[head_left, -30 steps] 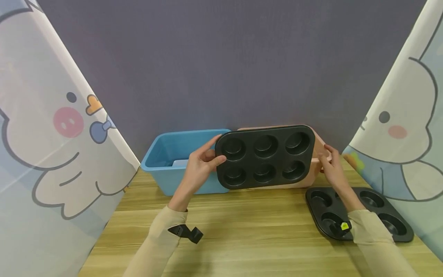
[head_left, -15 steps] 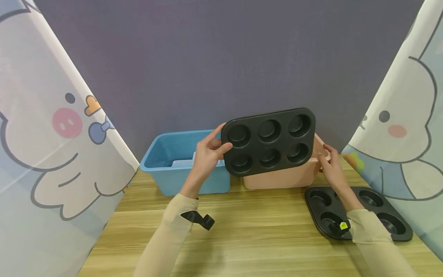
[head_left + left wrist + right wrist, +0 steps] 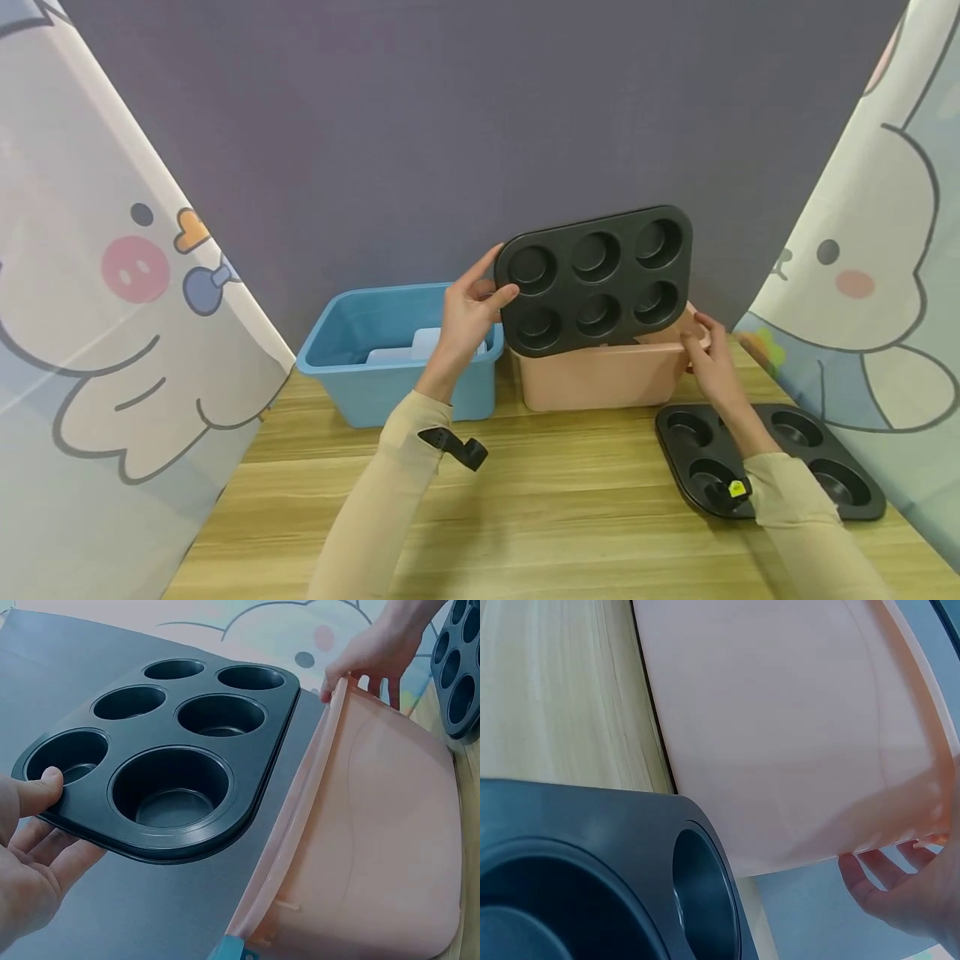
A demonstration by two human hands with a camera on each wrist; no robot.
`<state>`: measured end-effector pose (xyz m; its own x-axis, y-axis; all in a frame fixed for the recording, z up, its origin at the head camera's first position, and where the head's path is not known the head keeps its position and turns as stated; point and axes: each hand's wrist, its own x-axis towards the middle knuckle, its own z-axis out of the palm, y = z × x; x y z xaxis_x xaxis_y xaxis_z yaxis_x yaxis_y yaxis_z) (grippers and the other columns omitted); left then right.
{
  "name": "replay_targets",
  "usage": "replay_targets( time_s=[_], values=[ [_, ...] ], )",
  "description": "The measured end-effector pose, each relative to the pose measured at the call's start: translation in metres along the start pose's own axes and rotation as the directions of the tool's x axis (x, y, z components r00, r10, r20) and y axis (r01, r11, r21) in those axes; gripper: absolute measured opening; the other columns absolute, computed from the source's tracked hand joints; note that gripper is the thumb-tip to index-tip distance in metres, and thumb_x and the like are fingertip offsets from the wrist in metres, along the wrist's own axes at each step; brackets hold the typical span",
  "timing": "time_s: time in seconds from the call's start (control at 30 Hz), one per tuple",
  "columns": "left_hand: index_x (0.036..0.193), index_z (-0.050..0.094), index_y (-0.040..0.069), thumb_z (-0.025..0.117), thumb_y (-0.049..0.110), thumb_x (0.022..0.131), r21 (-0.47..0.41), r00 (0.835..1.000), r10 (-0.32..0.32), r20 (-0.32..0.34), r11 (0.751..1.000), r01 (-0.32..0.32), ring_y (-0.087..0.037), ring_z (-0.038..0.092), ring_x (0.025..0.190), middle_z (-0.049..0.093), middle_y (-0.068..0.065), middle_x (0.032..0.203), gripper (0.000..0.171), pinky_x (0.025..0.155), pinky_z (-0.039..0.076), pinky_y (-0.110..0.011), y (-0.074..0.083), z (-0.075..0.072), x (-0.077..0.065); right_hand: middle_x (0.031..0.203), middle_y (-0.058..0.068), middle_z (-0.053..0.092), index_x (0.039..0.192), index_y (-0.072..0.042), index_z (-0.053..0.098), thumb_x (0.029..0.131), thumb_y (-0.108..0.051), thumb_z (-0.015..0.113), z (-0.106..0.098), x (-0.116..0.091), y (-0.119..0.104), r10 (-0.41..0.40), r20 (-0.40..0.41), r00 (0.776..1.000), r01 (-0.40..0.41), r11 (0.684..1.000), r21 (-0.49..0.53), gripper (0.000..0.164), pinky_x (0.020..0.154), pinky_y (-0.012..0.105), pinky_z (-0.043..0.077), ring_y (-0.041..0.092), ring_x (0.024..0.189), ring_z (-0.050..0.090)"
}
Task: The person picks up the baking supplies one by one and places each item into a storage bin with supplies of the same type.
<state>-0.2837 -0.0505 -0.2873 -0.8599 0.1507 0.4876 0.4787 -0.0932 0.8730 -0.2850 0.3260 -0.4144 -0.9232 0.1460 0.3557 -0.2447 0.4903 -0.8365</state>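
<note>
My left hand (image 3: 468, 312) pinches the left end of a black six-cup muffin tin (image 3: 567, 292), thumb on top and fingers beneath. Tilted with its cups facing me, the tin is up above a pink plastic bin (image 3: 600, 379) and overlaps its back part in the head view. The left wrist view shows the tin (image 3: 171, 729) above the level of the bin's rim (image 3: 300, 795). At the bin's right end, my right hand (image 3: 712, 367) grips the rim, with fingers curled under it in the right wrist view. Most of the bin's inside is hidden.
Left of the pink bin stands a blue bin (image 3: 405, 400) with pale blue pieces (image 3: 427, 342) inside. A second black muffin tin (image 3: 816, 457) lies on the wooden table (image 3: 555, 500) under my right forearm. A dark wall (image 3: 450, 150) rises behind the bins.
My left hand has raised the muffin tin and moved it slightly right, uncovering the pink bin's front. The right hand keeps its grip on the bin's rim.
</note>
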Motion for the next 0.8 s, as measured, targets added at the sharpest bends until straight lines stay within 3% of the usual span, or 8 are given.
replay_targets(
  time_s=[0.27, 0.43, 0.53, 0.67, 0.8],
  values=[
    [0.142, 0.054, 0.034, 0.073, 0.012, 0.09, 0.019, 1.0, 0.024, -0.005, 1.0, -0.024, -0.027, 0.072, 0.085, 0.072, -0.023, 0.101, 0.06, 0.065, 0.06, -0.035, -0.011, 0.005, 0.011, 0.153, 0.03, 0.024, 0.155, -0.002, 0.016, 0.107, -0.037, 0.037, 0.004, -0.002, -0.004, 0.005, -0.01, 1.0, -0.005, 1.0, 0.003, 0.063, 0.067, 0.017, 0.049, 0.0, 0.089, 0.044],
    [0.144, 0.053, 0.027, 0.072, 0.012, 0.09, 0.022, 0.998, 0.053, -0.023, 0.998, -0.052, -0.033, 0.071, 0.083, 0.071, -0.027, 0.099, 0.06, 0.067, 0.06, -0.039, -0.018, 0.011, 0.015, 0.152, 0.032, 0.025, 0.156, -0.002, 0.015, 0.107, -0.034, 0.037, 0.005, -0.001, -0.002, 0.016, -0.011, 1.0, -0.016, 1.0, 0.009, 0.062, 0.065, 0.013, 0.046, -0.002, 0.088, 0.044],
    [0.145, 0.053, 0.024, 0.072, 0.013, 0.09, 0.045, 0.997, 0.072, -0.039, 0.996, -0.071, -0.034, 0.07, 0.084, 0.071, -0.027, 0.096, 0.06, 0.069, 0.059, -0.034, -0.022, 0.014, 0.017, 0.153, 0.032, 0.023, 0.156, -0.003, 0.015, 0.107, -0.032, 0.039, 0.005, -0.001, -0.001, 0.021, -0.014, 1.0, -0.021, 1.0, 0.012, 0.062, 0.066, 0.011, 0.045, -0.006, 0.089, 0.044],
    [0.144, 0.053, 0.027, 0.072, 0.014, 0.09, 0.117, 0.996, 0.08, -0.049, 0.99, -0.073, -0.032, 0.071, 0.087, 0.073, -0.023, 0.095, 0.059, 0.075, 0.057, -0.03, -0.029, 0.017, 0.02, 0.153, 0.033, 0.022, 0.157, -0.003, 0.013, 0.107, -0.033, 0.038, 0.005, -0.001, -0.002, 0.027, -0.006, 1.0, -0.027, 0.999, 0.03, 0.063, 0.068, 0.012, 0.046, -0.006, 0.091, 0.045],
    [0.144, 0.054, 0.029, 0.072, 0.013, 0.09, 0.163, 0.997, 0.059, -0.043, 0.985, -0.051, -0.032, 0.072, 0.09, 0.074, -0.02, 0.099, 0.059, 0.084, 0.057, -0.034, -0.038, 0.02, 0.02, 0.152, 0.032, 0.023, 0.157, -0.004, 0.012, 0.107, -0.035, 0.037, 0.005, -0.004, -0.006, 0.036, -0.002, 0.999, -0.036, 0.999, 0.037, 0.063, 0.069, 0.012, 0.046, -0.005, 0.091, 0.046]
  ],
)
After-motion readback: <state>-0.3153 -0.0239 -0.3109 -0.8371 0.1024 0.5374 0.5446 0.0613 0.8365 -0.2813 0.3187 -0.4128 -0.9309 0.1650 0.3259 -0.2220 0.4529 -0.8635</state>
